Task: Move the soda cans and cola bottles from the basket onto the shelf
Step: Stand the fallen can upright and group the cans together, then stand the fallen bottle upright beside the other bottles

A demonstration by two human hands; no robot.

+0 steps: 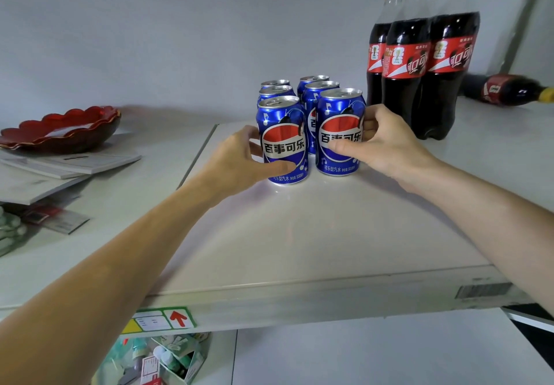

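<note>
Several blue soda cans stand in two rows on the white shelf top (299,234). My left hand (242,157) wraps the front left can (284,133), thumb across its lower label. The front right can (340,127) is gripped by my right hand (386,145). Both cans rest upright on the surface. Behind them to the right stand several cola bottles (419,64) with yellow caps and red labels. One more cola bottle (509,89) lies on its side at the far right. The basket is out of view.
A red scalloped dish (60,130) sits on a stack of papers (60,166) at the left. A grey wall backs the shelf. Below the front edge, a box of small packets (162,357) shows at the bottom left.
</note>
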